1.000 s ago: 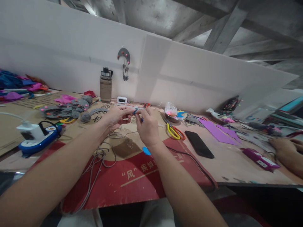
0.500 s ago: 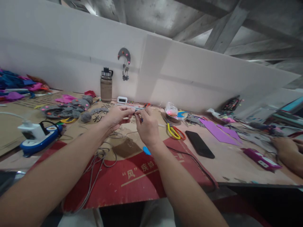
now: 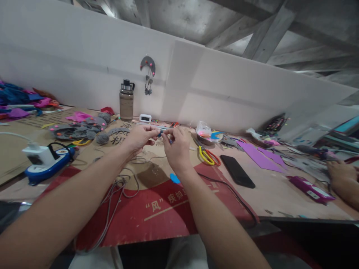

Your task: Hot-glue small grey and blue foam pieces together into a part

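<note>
Over the cardboard, my left hand [image 3: 141, 139] pinches a small blue piece [image 3: 160, 133] between thumb and fingertips. From the other side my right hand [image 3: 177, 146] is closed, its thumb and forefinger meeting at the same piece. A bit of something dark blue shows inside the curled fingers of the right hand, too small to name. Beneath my wrists lie loose loops of grey cord [image 3: 120, 183]. A flat light-blue cutout [image 3: 175, 178] rests on the red part of the cardboard beside my right forearm.
Scissors with yellow and orange handles [image 3: 206, 156] and a black phone [image 3: 237, 171] lie to the right. A water bottle [image 3: 126, 102] stands by the wall. Left are a blue power strip [image 3: 46, 170] and grey felt pieces with pins [image 3: 75, 129]. Another person's hand [image 3: 340, 173] is far right.
My right hand has shifted slightly right and turned, so its fingertips sit a little farther from the left ones. More of the small blue piece shows between them.
</note>
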`<state>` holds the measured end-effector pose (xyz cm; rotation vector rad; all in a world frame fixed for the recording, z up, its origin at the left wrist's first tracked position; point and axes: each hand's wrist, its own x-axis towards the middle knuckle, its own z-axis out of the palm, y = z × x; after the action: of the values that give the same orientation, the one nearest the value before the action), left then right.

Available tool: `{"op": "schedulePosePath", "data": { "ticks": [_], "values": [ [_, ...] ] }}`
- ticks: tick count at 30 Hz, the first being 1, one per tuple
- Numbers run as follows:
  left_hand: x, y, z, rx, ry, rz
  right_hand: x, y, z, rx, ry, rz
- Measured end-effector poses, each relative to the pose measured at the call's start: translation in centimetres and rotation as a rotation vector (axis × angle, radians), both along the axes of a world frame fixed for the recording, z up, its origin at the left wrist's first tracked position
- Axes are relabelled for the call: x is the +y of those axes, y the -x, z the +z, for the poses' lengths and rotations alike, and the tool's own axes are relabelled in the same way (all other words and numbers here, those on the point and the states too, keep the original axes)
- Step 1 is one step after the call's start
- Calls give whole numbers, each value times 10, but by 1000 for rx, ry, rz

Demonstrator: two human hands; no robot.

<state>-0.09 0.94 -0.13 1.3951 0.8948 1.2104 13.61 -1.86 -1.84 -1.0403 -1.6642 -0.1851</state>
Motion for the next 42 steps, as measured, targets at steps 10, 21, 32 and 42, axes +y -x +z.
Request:
{"op": "schedulePosePath", "data": {
  "ticks": [10,21,32,42],
  "values": [
    [-4,1,4,285,-272,27,-2,-2,3,39,73,17],
    [1,3,2,71,-25,-179,16,-7,-10,187,260,68],
    [1,3,1,487,-347,44,6,-6,-3,109,238,45],
    [5,3,-4,413,-285,99,15,-7,-10,169,311,159]
  ]
}}
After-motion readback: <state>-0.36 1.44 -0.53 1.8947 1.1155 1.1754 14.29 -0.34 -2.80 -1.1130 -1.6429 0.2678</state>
